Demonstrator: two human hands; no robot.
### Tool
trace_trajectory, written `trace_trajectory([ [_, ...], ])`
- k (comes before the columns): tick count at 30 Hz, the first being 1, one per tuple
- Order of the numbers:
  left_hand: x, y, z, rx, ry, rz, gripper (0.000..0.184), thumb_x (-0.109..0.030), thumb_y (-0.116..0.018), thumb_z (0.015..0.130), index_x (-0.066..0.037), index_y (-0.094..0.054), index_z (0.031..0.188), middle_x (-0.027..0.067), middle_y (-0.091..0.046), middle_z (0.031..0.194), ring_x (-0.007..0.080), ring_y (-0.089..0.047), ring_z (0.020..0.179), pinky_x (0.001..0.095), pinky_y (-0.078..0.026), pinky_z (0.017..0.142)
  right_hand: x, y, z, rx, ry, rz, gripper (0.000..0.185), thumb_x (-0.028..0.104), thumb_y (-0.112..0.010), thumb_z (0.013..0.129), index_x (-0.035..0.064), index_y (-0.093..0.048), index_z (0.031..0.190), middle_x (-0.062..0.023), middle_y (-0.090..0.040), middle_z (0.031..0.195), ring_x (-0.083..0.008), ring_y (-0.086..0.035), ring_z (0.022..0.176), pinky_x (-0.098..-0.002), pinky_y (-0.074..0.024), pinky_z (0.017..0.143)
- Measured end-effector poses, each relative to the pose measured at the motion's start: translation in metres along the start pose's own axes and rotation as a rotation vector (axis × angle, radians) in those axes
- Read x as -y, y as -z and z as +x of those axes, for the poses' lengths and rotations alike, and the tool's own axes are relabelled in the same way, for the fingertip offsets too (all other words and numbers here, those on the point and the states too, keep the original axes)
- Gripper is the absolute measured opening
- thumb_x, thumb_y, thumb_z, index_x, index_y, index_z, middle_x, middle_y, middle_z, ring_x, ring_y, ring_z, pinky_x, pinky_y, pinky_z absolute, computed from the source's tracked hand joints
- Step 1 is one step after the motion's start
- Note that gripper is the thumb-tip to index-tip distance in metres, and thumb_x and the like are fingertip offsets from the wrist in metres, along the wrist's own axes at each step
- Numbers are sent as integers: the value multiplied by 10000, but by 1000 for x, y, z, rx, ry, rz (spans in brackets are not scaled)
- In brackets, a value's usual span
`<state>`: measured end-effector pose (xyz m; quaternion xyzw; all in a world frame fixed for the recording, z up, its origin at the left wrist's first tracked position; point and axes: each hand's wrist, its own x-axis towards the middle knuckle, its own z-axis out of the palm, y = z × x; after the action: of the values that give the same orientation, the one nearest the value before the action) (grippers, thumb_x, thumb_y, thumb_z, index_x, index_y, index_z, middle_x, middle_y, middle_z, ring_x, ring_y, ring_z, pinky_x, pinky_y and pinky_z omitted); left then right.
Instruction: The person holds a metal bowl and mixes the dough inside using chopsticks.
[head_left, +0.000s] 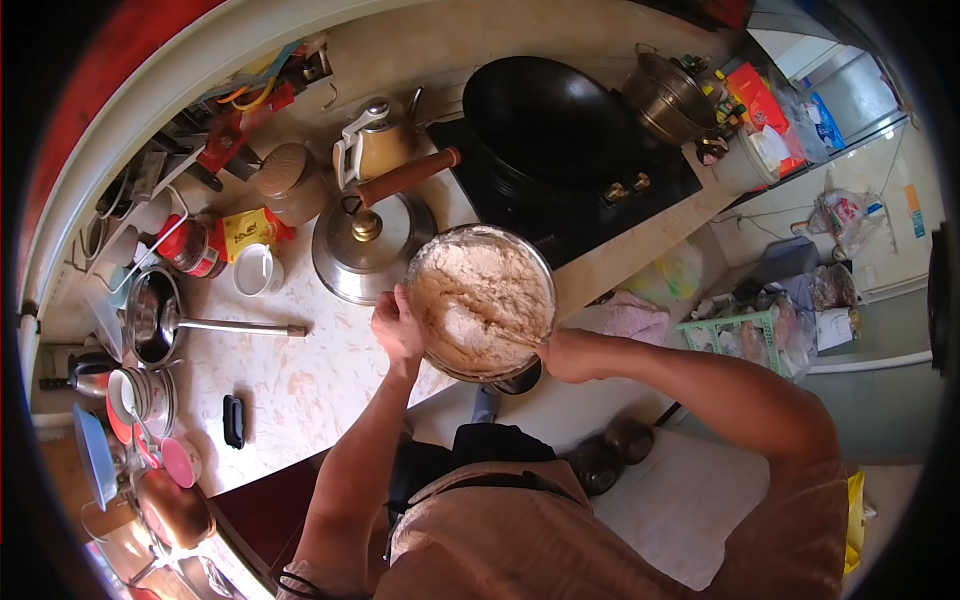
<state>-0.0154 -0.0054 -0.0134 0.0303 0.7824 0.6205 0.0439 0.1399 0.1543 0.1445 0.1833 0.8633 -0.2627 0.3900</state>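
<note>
A round metal bowl point(549, 275) is tilted over the counter's front edge, filled with a pale, crumbly flour mixture point(480, 300). My left hand point(398, 328) grips the bowl's left rim, fingers wrapped round it. At the lower right rim, my right hand point(570, 356) is closed on a thin stirring utensil point(522, 341) whose far end lies in the mixture. It looks like chopsticks, mostly hidden by the hand and the mixture.
A wok point(545, 120) stands on the black stove point(600, 215). Left of the bowl are a lidded pot point(345, 255), a kettle point(385, 150), a white cup point(258, 270), a long-handled pan point(152, 310) and a black object point(233, 421). A green basket point(735, 330) is at right.
</note>
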Motion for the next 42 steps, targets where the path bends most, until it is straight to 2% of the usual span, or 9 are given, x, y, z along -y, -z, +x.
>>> trace_trajectory([
  [3, -5, -2, -1, -13, -21, -29, 373, -237, -538, 929, 36, -504, 678, 73, -510, 572, 128, -419, 551, 298, -389, 532, 10, 6, -5, 63, -195, 25, 242, 55, -460, 741, -55, -647, 847, -262, -629, 767, -388, -644, 710, -462, -509, 664],
  [5, -6, 0, 0, -34, -49, -44, 376, -236, -538, 928, 35, -500, 671, 73, -505, 567, 129, -414, 548, 299, -385, 529, -25, -15, 11, -5, 163, -220, 405, 252, -363, 940, -83, -588, 909, -281, -616, 809, -410, -619, 709, -459, -494, 630],
  [12, -7, 0, 0, -23, -28, 11, 380, -231, -541, 928, 33, -486, 661, 63, -492, 563, 118, -416, 547, 289, -381, 523, -29, -37, 41, 19, 102, -287, 364, 207, -382, 900, -79, -608, 904, -274, -616, 800, -393, -628, 692, -446, -498, 613],
  [18, -15, 2, -3, -25, -34, 6, 382, -226, -537, 930, 29, -476, 651, 52, -479, 554, 111, -400, 538, 290, -372, 510, -16, 13, -4, 198, -226, 388, 326, 212, -495, 891, -37, -564, 1090, -120, -586, 688, -177, -579, 537, -313, -498, 513],
  [23, -13, 2, -2, -21, -67, 79, 384, -221, -525, 935, 23, -460, 645, 36, -451, 549, 103, -368, 534, 292, -352, 495, -35, -4, -61, -82, 8, 651, 340, 57, -544, 866, -21, -512, 1196, -77, -590, 739, -113, -560, 542, -249, -465, 493],
  [27, -11, -1, -1, -3, -49, 24, 404, -250, -522, 933, 28, -460, 646, 50, -430, 550, 115, -361, 545, 302, -348, 506, -18, -49, -30, -1098, 363, 563, 153, 119, -609, 832, 2, -608, 931, -100, -609, 740, -205, -610, 630, -312, -474, 564],
  [31, -9, -1, -1, 3, -45, 70, 410, -267, -526, 930, 28, -474, 650, 44, -426, 554, 116, -360, 555, 303, -344, 516, 6, -41, 32, -1542, 617, 539, 246, 181, -507, 932, 12, -504, 754, -52, -499, 634, -142, -460, 515, -274, -400, 497],
  [34, -7, -1, 0, 0, -41, 86, 414, -276, -523, 931, 28, -476, 654, 43, -422, 548, 118, -355, 550, 306, -338, 510, 27, -32, 63, -1032, 765, 1551, 452, 317, -430, 971, 49, -418, 608, -38, -465, 571, -117, -430, 509, -265, -339, 476],
  [42, -11, 1, -1, 23, -19, 67, 430, -301, -515, 934, 34, -485, 666, 57, -449, 558, 130, -368, 556, 317, -346, 518, 33, -3, 28, -1265, 667, 1695, 525, 469, -375, 966, 108, -297, 593, 24, -283, 505, -77, -298, 443, -236, -240, 419],
])
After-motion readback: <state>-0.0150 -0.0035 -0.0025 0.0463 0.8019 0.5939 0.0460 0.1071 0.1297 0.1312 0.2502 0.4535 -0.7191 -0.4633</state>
